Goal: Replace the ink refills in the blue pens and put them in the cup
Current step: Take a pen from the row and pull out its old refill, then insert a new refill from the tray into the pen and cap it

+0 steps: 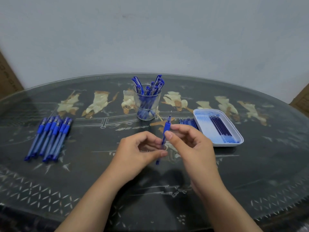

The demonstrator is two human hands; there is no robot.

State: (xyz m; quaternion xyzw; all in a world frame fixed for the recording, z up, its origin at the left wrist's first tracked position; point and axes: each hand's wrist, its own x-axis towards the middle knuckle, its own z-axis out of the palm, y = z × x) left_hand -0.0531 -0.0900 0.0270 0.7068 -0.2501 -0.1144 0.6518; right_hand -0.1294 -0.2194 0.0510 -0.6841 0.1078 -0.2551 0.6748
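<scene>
L hand (pixel 142 152) & R hand (pixel 189 145) close together, both pinching one blue pen (pixel 166 127), tip pointing to 12. Pen pile (pixel 50 136) at 9 o'clock. White tray (pixel 201 114) w/ refills (pixel 220 128) at 2, loose refills (pixel 187 122) touching its left side. Glass cup (pixel 147 106) w/ capped pens (pixel 156 84) at 12.

wall (pixel 150 39) — plain pale grey | table (pixel 250 173) — dark, glass-topped, pale inlaid figures | lit dimly, evenly

Blue pen (pixel 164 136) up in your grip, tilted slightly, tip skyward.
Your clear cup (pixel 157 104) at the far middle holds capped pens (pixel 150 87); more pens (pixel 49 136) lie bunched at left, dark refills (pixel 220 129) in the white tray (pixel 224 144) at right.
</scene>
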